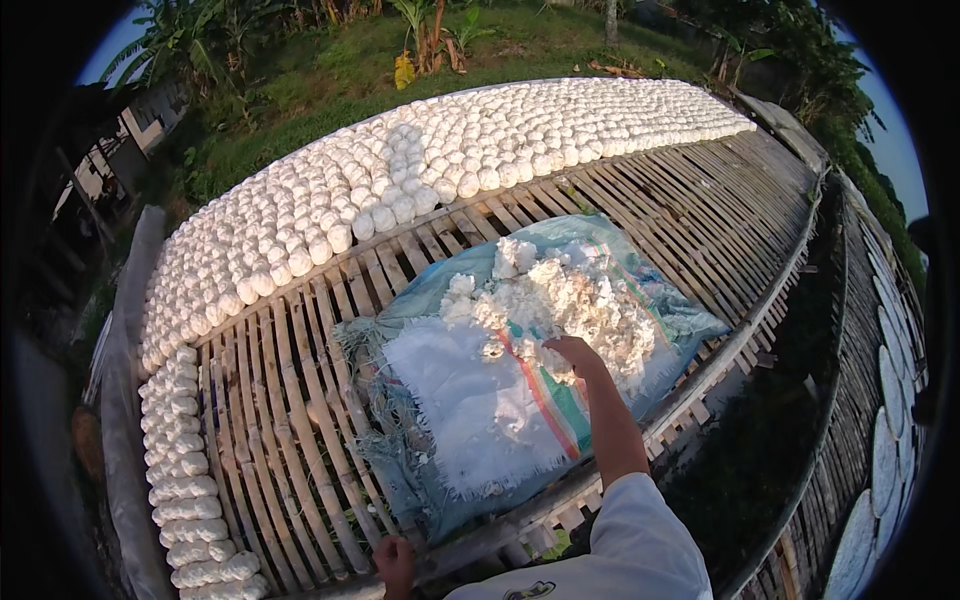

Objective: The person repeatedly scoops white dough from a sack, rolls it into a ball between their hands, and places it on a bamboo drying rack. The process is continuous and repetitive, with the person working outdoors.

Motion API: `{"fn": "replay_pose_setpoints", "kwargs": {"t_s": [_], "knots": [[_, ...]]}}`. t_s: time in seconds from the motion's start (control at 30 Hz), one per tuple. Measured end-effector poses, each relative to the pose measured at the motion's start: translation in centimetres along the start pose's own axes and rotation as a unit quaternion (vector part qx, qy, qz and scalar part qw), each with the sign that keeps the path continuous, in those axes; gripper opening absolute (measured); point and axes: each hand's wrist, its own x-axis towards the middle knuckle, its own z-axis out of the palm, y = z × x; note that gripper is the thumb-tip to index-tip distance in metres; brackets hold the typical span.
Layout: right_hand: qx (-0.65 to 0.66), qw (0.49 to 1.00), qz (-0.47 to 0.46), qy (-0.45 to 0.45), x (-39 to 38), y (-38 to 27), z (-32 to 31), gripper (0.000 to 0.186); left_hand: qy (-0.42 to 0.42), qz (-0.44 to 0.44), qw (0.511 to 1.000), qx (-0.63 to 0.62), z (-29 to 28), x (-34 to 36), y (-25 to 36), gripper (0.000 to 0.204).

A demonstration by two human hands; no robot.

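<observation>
My right hand (578,357) reaches over a heap of white crumbly material (590,300). Its fingers bend down and close on a white clump at the heap's near side; the fingertips are partly hidden. Under the heap lies a white woven sheet (460,400) with frayed edges and red and green stripes, on top of a blue-green woven sack (420,300). My left hand (395,562) is at the near edge of the bamboo rack (290,400), left of the sack. Its fingers are curled in, and whatever they hold, if anything, is hidden.
Rows of white rounded lumps (300,200) cover the rack's far side and continue down its left end. A rail (700,385) bounds its near side. Another bamboo rack (820,500) with flat pale discs (885,450) stands right, across a dark gap. Grass (330,85) and plants lie beyond.
</observation>
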Motion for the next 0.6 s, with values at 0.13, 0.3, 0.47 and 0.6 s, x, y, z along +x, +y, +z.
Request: {"fn": "replay_pose_setpoints", "kwargs": {"t_s": [0.13, 0.3, 0.47, 0.6], "knots": [[0.365, 0.927, 0.022, -0.078, -6.1, -1.4, 0.6, 0.037, -0.047, -0.097, 0.98, -0.17, 4.0, 1.7, 2.8, 0.029], [0.534, 0.838, -0.015, -0.107, -18.1, -3.9, 8.3, 0.037, -0.207, -0.277, 0.846, -0.406, 14.7, 6.0, 11.0, 0.058], [-0.039, 0.965, -0.252, 0.055, -25.7, -4.1, 17.8, 0.055, -0.279, -0.295, 0.775, -0.485, 20.5, 10.5, 16.0, 0.056], [-0.316, 0.852, -0.362, 0.207, -27.0, -3.3, 20.5, 0.061, -0.315, -0.345, 0.688, -0.556, 20.4, 12.4, 14.6, 0.047]]}}
